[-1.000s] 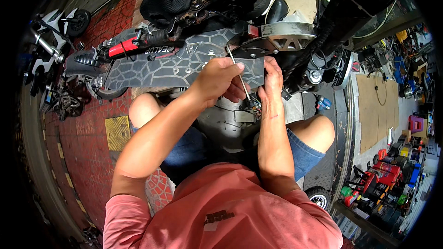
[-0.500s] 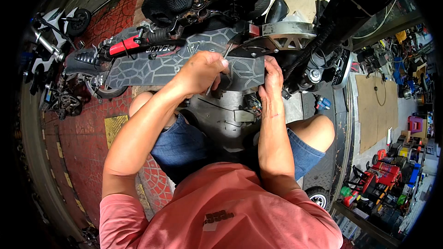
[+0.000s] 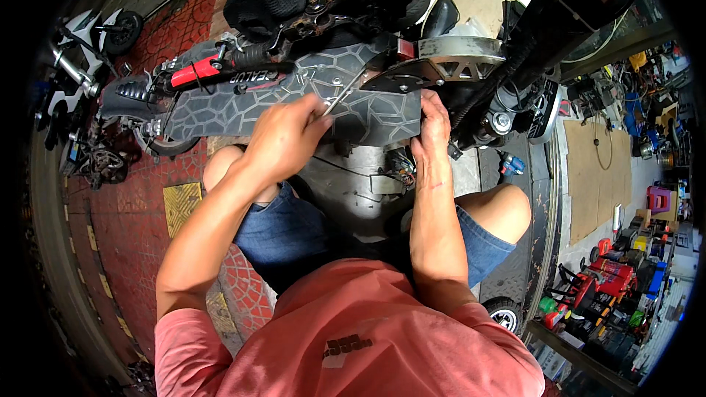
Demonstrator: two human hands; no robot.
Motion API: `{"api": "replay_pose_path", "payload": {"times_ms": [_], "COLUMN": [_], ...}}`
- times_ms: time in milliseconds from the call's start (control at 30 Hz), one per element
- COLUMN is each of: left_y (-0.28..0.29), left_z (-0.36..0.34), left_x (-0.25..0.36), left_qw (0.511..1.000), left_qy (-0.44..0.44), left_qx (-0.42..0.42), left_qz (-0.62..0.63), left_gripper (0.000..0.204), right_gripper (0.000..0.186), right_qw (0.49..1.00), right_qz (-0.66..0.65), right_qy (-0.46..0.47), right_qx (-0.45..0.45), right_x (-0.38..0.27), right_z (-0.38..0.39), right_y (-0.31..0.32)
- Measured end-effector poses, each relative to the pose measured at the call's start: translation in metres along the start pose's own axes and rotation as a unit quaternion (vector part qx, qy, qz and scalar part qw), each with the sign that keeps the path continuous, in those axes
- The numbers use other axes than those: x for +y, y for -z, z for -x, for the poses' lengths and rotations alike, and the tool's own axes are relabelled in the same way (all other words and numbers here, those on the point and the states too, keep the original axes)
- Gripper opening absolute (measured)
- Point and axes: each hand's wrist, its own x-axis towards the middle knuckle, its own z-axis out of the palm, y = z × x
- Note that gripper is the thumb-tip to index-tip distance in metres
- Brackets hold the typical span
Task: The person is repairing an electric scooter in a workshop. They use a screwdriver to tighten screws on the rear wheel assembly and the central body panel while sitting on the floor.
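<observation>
Across in front of me lies an electric scooter deck, dark grey with a pale cracked-line pattern. In my left hand is a thin metal rod-like tool, slanting up and right over the deck; its exact kind is unclear. My right hand grips the deck's right end edge, thumb below and fingers curled at the side. Several small shiny metal pieces rest on the deck beyond the tool. A dark metal bracket stands by the deck's far right part, beside a silver curved fender-like part.
A red shock-absorber-like part and a black mesh seat lie beyond the deck. The thick black scooter stem rises at right. A blue power tool sits on the floor, near a cardboard sheet. Parked scooters stand at left.
My left hand has moved left and slightly down, drawing the thin tool away from the bracket and tilting it flatter. My right hand stays on the deck's edge.
</observation>
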Motion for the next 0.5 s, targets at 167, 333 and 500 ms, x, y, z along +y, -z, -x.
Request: {"api": "replay_pose_path", "payload": {"times_ms": [167,333,500], "left_y": [0.004,-0.020,-0.018], "left_z": [0.039,0.046,0.037], "left_x": [-0.005,0.003,0.010], "left_qw": [0.995,0.839,0.630], "left_qy": [0.090,0.311,0.381], "left_qx": [-0.030,0.011,0.052], "left_qz": [0.020,0.447,0.675], "left_gripper": [0.024,0.031,0.032], "right_gripper": [0.010,0.009,0.012], "right_qw": [0.999,1.000,1.000], "right_qz": [-0.014,0.000,0.001], "right_qy": [0.020,0.004,-0.002], "right_qx": [-0.027,-0.001,-0.012], "right_x": [0.006,0.002,0.005], "right_z": [-0.008,-0.001,-0.005], "right_y": [0.008,0.001,0.010]}}
